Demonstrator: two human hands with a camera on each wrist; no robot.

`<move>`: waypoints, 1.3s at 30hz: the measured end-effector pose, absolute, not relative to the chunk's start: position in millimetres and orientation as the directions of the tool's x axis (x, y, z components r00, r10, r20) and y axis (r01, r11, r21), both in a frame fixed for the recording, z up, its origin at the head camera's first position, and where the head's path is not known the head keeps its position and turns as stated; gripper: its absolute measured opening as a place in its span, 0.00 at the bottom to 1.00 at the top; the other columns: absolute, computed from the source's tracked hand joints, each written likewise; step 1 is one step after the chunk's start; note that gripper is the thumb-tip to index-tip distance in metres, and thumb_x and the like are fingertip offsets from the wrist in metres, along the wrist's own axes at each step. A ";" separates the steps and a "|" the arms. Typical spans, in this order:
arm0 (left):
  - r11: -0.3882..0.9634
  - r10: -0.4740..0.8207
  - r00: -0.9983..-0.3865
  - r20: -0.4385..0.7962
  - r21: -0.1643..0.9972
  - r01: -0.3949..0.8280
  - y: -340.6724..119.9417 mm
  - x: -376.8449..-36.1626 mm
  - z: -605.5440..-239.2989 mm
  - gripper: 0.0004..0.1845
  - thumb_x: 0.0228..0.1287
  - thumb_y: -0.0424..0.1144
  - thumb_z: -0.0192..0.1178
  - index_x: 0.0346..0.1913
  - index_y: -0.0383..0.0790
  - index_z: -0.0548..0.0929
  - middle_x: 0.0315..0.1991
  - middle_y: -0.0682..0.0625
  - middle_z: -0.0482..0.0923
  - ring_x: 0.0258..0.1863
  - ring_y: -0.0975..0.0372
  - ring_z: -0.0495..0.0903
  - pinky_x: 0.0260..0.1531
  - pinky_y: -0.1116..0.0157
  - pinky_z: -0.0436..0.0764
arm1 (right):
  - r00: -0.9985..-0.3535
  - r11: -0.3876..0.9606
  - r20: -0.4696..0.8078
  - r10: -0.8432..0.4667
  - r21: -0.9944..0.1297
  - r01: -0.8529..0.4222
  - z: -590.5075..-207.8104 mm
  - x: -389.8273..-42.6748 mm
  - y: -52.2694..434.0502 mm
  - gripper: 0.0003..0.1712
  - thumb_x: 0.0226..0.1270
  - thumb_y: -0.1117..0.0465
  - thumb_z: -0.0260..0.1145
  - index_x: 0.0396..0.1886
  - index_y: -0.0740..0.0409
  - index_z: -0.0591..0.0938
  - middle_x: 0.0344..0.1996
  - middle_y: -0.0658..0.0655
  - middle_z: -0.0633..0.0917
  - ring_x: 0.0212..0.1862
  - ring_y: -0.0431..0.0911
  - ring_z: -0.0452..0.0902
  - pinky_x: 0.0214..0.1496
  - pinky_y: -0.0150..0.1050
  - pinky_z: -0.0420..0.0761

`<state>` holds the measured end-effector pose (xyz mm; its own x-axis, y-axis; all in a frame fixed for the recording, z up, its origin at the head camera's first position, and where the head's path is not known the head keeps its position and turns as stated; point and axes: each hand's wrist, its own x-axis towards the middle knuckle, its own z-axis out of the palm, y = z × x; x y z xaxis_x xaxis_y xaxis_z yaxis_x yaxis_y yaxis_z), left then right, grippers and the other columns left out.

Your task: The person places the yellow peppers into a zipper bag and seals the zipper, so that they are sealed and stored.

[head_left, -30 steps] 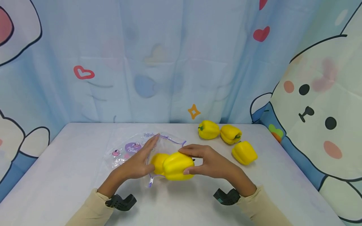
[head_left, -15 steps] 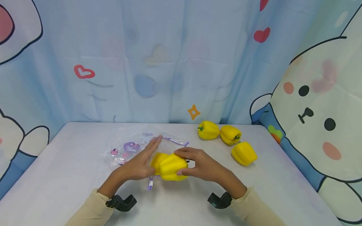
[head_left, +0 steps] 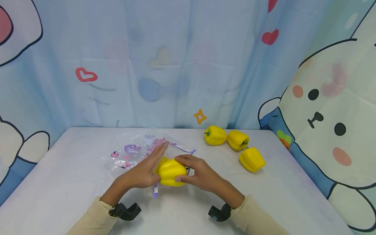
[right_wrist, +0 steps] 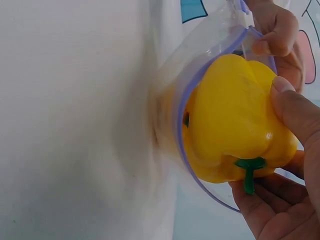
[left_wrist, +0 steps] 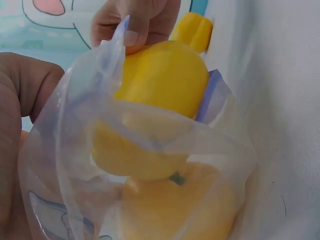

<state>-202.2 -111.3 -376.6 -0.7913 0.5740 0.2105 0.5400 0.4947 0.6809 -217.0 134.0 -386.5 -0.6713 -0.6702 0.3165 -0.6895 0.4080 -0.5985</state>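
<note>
My right hand point(head_left: 199, 173) grips a yellow bell pepper point(head_left: 173, 173) between thumb and fingers, at the stem end. The pepper is partway through the mouth of a clear zip bag point(head_left: 132, 155) with pink and purple prints. In the right wrist view its green stem point(right_wrist: 250, 170) faces out of the bag, beside the purple zip edge point(right_wrist: 181, 115). My left hand point(head_left: 144, 171) holds the bag's mouth, thumb near the slider side. The left wrist view shows another yellow bell pepper point(left_wrist: 180, 207) deeper inside, seen through the plastic.
Three more yellow bell peppers, one at the back point(head_left: 215, 135), one beside it point(head_left: 238, 140) and one nearer point(head_left: 252, 159), lie on the white table point(head_left: 293, 195) to the right. A patterned blue curtain point(head_left: 164, 42) hangs behind.
My right hand has moved left, pushing the held bell pepper further into the bag. My left hand has stayed nearly still at the bag's mouth.
</note>
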 end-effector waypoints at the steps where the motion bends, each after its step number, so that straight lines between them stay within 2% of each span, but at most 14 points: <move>1: 0.500 0.574 -0.793 0.205 0.679 0.538 -110.9 -201.6 -376.3 0.55 0.45 0.33 0.57 0.78 0.41 0.41 0.78 0.46 0.36 0.75 0.50 0.42 0.66 0.39 0.52 | -0.674 0.408 0.314 -0.668 -0.603 -0.685 -388.1 -217.1 133.1 0.37 0.59 0.50 0.71 0.65 0.64 0.74 0.63 0.57 0.76 0.62 0.49 0.72 0.61 0.40 0.74; 7: 0.518 0.582 -0.795 0.173 0.674 0.526 -108.8 -198.8 -374.1 0.55 0.46 0.33 0.57 0.78 0.41 0.40 0.78 0.48 0.35 0.76 0.51 0.41 0.66 0.40 0.52 | -0.693 0.421 0.287 -0.662 -0.623 -0.660 -398.2 -218.7 127.4 0.38 0.61 0.48 0.69 0.66 0.64 0.73 0.63 0.57 0.75 0.64 0.48 0.71 0.63 0.40 0.72; 17: 0.510 0.578 -0.794 0.189 0.676 0.533 -108.8 -198.8 -372.0 0.55 0.46 0.32 0.57 0.78 0.40 0.40 0.78 0.47 0.35 0.76 0.51 0.41 0.67 0.41 0.52 | -0.750 0.486 0.300 -0.590 -0.609 -0.626 -401.9 -217.9 122.4 0.40 0.58 0.52 0.71 0.68 0.63 0.71 0.65 0.55 0.73 0.65 0.46 0.69 0.64 0.39 0.70; 28: 0.512 0.576 -0.798 0.178 0.682 0.522 -109.2 -198.6 -371.0 0.55 0.46 0.32 0.57 0.78 0.41 0.41 0.78 0.48 0.35 0.76 0.52 0.41 0.67 0.41 0.52 | -0.744 0.501 0.258 -0.616 -0.601 -0.623 -404.7 -218.3 121.0 0.39 0.61 0.55 0.71 0.70 0.63 0.69 0.67 0.58 0.72 0.68 0.50 0.66 0.66 0.44 0.67; 36: 0.503 0.561 -0.808 0.177 0.703 0.503 -112.2 -201.0 -371.7 0.55 0.46 0.32 0.57 0.78 0.42 0.41 0.78 0.46 0.35 0.75 0.50 0.41 0.66 0.39 0.52 | -0.767 0.538 0.239 -0.595 -0.591 -0.601 -404.6 -218.8 122.1 0.41 0.62 0.51 0.69 0.72 0.60 0.67 0.69 0.55 0.69 0.69 0.46 0.63 0.67 0.41 0.65; 39: 0.497 0.550 -0.816 0.177 0.715 0.491 -113.9 -201.9 -370.8 0.54 0.47 0.32 0.58 0.78 0.41 0.41 0.78 0.46 0.36 0.75 0.51 0.41 0.67 0.40 0.50 | -0.760 0.530 0.253 -0.599 -0.586 -0.612 -403.5 -218.5 124.2 0.39 0.67 0.50 0.65 0.72 0.60 0.65 0.69 0.54 0.68 0.69 0.46 0.63 0.68 0.42 0.65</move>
